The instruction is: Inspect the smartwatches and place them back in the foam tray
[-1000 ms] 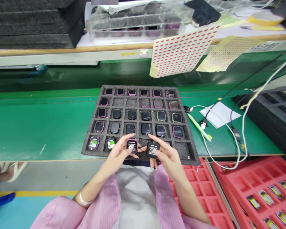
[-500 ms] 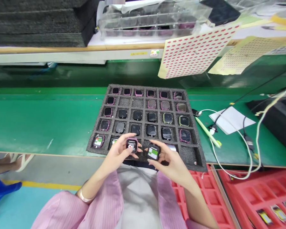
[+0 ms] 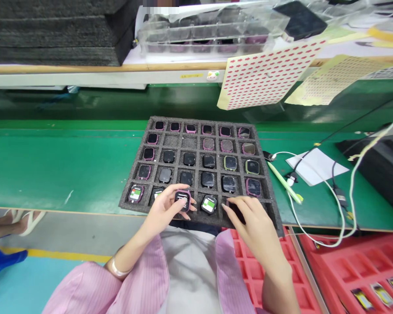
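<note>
My left hand (image 3: 167,205) is closed around a purple-framed smartwatch (image 3: 182,200), a watch body without a strap. Its screen is lit with white text, and my thumb lies on the glass. My right hand (image 3: 251,220) reaches into the front row of the dark foam tray (image 3: 196,188), thumb and fingers curled about another smartwatch (image 3: 228,203); only a dark, purplish edge of it shows. Between the hands, a black smartwatch (image 3: 209,204) with a green and white screen rests in its compartment. At the front left corner lies a purple smartwatch (image 3: 136,193) with a lit screen.
Several dark-screened watches fill other tray compartments. Right of the tray are a green pen (image 3: 284,182), white paper (image 3: 317,165) and cables (image 3: 342,218). A shelf above holds black foam (image 3: 52,35) and clear plastic trays (image 3: 203,32). Red trays (image 3: 353,261) stand low at right.
The black smartwatch has gone from my right hand into a front-row compartment. My right hand has moved right to the neighbouring compartment. My left hand still holds its purple watch, thumb slightly shifted on the screen.
</note>
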Motion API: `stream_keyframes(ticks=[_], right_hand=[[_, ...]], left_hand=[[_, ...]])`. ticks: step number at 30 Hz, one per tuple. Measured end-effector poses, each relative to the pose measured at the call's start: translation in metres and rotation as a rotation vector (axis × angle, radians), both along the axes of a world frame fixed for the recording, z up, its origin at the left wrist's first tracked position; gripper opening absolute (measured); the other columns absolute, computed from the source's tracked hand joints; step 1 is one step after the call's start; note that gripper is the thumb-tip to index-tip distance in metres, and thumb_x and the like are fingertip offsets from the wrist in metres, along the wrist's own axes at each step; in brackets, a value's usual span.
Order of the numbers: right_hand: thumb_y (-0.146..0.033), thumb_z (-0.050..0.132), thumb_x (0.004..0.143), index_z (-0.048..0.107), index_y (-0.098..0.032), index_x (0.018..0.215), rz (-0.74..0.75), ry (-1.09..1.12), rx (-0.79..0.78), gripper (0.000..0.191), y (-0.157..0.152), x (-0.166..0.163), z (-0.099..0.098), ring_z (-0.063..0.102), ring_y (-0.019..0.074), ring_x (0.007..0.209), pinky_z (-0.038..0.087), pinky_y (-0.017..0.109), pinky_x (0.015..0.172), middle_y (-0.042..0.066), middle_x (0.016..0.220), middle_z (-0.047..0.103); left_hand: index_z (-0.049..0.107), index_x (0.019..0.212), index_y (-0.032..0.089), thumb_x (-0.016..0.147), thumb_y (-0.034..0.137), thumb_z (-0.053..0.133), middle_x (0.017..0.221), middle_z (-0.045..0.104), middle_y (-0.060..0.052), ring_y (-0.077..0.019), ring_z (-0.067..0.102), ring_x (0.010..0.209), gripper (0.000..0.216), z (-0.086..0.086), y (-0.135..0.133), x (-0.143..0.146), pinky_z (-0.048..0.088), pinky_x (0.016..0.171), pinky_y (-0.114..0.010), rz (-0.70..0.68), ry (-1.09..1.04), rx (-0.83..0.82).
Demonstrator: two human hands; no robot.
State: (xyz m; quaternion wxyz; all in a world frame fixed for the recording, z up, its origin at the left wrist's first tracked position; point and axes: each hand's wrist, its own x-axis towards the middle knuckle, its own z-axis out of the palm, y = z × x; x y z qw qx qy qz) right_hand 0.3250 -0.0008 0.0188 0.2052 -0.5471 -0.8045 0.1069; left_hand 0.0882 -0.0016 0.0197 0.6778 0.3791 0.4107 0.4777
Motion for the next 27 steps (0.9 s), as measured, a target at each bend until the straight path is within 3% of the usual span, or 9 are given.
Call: stream_keyframes(ticks=[3,8,11,14,17,19,21,23,27], right_hand=[[-0.037,0.033,0.099,0.061,-0.015,0.104,-0.089,-0.160,0.034,0.036,-0.009,0.003,-0.003,0.054,0.0296,0.085,0.048,0.043,0.074,0.013,0.088,0.058],[-0.036,0.032,0.099,0.061,-0.015,0.112,-0.183,-0.236,0.077,0.038,-0.016,-0.002,-0.005,0.054,0.0295,0.084,0.049,0.041,0.068,0.017,0.100,0.056],[-0.037,0.031,0.099,0.059,-0.015,0.114,-0.156,-0.205,0.038,0.039,-0.016,-0.003,-0.007,0.056,0.0310,0.088,0.050,0.042,0.069,0.016,0.099,0.057],[-0.041,0.031,0.098,0.054,-0.014,0.119,-0.142,-0.149,-0.014,0.041,-0.013,-0.001,-0.012,0.058,0.0325,0.092,0.050,0.044,0.074,0.016,0.100,0.059],[-0.046,0.034,0.097,0.052,-0.014,0.119,-0.154,-0.056,-0.044,0.043,-0.010,0.002,-0.018,0.059,0.0325,0.096,0.049,0.044,0.077,0.015,0.102,0.061],[-0.051,0.038,0.095,0.054,-0.015,0.115,-0.187,0.031,-0.064,0.045,-0.009,0.004,-0.022,0.061,0.0313,0.094,0.049,0.043,0.077,0.015,0.101,0.063],[-0.056,0.043,0.091,0.055,-0.014,0.114,-0.234,0.109,-0.103,0.049,-0.007,0.007,-0.025,0.064,0.0293,0.088,0.050,0.040,0.074,0.013,0.097,0.066],[-0.058,0.048,0.088,0.057,-0.015,0.115,-0.264,0.151,-0.150,0.052,-0.007,0.008,-0.026,0.065,0.0276,0.080,0.050,0.037,0.068,0.011,0.091,0.067],[-0.056,0.052,0.086,0.058,-0.017,0.111,-0.270,0.168,-0.202,0.047,-0.008,0.010,-0.023,0.065,0.0267,0.076,0.048,0.035,0.063,0.010,0.089,0.069]], left_hand=[[0.050,0.116,0.015,0.083,0.034,0.063,0.091,0.067,-0.009,-0.0195,0.068,0.079,0.041,0.001,-0.001,-0.001,0.058,0.058,-0.026,-0.016,0.006,0.005],[0.044,0.123,0.017,0.083,0.032,0.063,0.099,0.063,-0.010,-0.0205,0.067,0.085,0.047,-0.004,-0.004,0.000,0.058,0.065,-0.028,-0.050,0.092,0.045],[0.036,0.136,0.024,0.082,0.025,0.064,0.120,0.053,-0.012,-0.0217,0.064,0.098,0.060,-0.015,-0.005,-0.002,0.056,0.080,-0.035,-0.080,0.403,0.219],[0.031,0.142,0.024,0.086,0.025,0.058,0.120,0.051,-0.011,-0.0248,0.057,0.109,0.062,-0.024,-0.003,-0.004,0.049,0.092,-0.042,-0.116,0.868,0.447],[0.030,0.142,0.018,0.083,0.030,0.064,0.115,0.052,-0.014,-0.0291,0.053,0.110,0.069,-0.022,-0.001,-0.006,0.046,0.091,-0.046,-0.177,1.139,0.568],[0.031,0.140,0.014,0.079,0.036,0.069,0.121,0.048,-0.017,-0.0325,0.047,0.114,0.075,-0.014,-0.003,-0.006,0.044,0.092,-0.049,-0.159,1.237,0.626],[0.038,0.134,0.014,0.079,0.038,0.068,0.126,0.046,-0.018,-0.0338,0.044,0.115,0.066,-0.005,-0.009,-0.005,0.043,0.091,-0.049,-0.132,1.335,0.675],[0.050,0.118,0.014,0.085,0.035,0.061,0.118,0.052,-0.015,-0.0313,0.048,0.106,0.041,0.001,-0.019,-0.003,0.043,0.085,-0.046,-0.166,1.443,0.704],[0.056,0.094,0.013,0.089,0.024,0.056,0.096,0.059,-0.011,-0.0257,0.052,0.083,0.013,-0.007,-0.037,0.001,0.042,0.070,-0.039,-0.293,1.606,0.770]])
